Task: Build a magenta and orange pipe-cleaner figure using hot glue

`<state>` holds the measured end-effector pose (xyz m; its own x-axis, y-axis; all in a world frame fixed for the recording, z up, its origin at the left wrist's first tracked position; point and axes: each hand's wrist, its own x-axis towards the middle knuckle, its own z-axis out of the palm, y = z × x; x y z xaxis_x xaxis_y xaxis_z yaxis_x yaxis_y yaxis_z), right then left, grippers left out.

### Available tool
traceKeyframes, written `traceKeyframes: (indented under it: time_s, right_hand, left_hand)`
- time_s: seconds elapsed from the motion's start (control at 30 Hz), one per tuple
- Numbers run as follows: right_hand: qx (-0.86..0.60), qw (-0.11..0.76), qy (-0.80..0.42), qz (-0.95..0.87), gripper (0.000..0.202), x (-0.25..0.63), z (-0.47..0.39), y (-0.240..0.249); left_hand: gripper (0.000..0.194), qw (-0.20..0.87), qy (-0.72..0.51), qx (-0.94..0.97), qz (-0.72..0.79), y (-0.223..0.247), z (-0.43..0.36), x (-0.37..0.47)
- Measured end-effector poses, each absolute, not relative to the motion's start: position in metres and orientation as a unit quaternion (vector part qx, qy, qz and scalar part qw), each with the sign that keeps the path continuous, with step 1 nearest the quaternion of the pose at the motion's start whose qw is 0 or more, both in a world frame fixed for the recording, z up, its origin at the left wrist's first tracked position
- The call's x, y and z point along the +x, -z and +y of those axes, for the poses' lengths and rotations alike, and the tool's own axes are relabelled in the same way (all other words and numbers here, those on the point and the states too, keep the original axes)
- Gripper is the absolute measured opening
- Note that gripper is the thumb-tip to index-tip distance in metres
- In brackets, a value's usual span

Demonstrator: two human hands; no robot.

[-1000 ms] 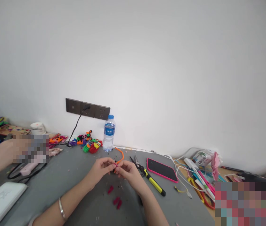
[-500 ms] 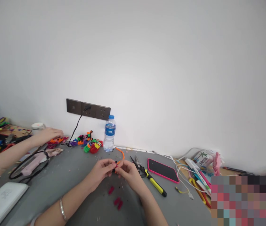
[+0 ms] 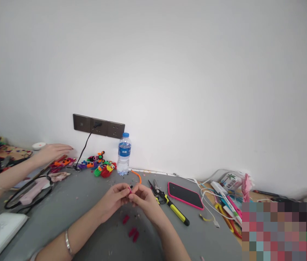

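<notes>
Both hands meet nr mid-desk [image 3: 74,203], fingertips pinched narrow. Left hand [image 3: 116,197] has a small pink piece [image 3: 130,190] btwn thumb & fingers; right hand [image 3: 144,199] closes on it from the 3 o'clock side. Most of the piece is covered, so can't tell its long axis, or what else is tucked in the right fingers.

Key relation: an orange strip [image 3: 138,177] lies at approx 1 o'clock from the pinch — long axis roughly 11 to 5, curving round to 6 at the near end. Right hand's clearly the nearer one; the strip's near end goes out of sight behind its fingers, so held or just lying there, can't say.

Loose dark-pink bits [image 3: 135,237] on the desk at 6, below the hands. Yellow-handled pliers [image 3: 179,212] at approx 4, just beside the right hand, tips toward 11. Phone [image 3: 186,196] at 3, further off. Water bottle [image 3: 124,154] upright nr 12, fuzzy figures [image 3: 108,169] at 10 — co-worker's hand [image 3: 51,153] well past them, also toward 10.
</notes>
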<state>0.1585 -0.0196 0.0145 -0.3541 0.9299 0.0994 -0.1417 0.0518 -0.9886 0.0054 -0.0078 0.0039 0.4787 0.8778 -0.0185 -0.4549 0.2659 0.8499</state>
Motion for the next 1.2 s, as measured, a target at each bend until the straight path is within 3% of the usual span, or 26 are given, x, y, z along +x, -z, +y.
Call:
traceKeyframes:
  time_s: [0.53, 1.2]
  right_hand:
    - [-0.400, 0.450, -0.501, -0.622, 0.034, 0.157, -0.014, 0.003]
    - [-0.393, 0.450, -0.498, -0.628, 0.032, 0.162, -0.017, -0.009]
  left_hand:
    - [0.025, 0.614, -0.502, 0.472, 0.386, 0.001, 0.003, -0.003]
    - [0.017, 0.468, -0.501, 0.611, 0.395, 0.003, 0.010, -0.009]
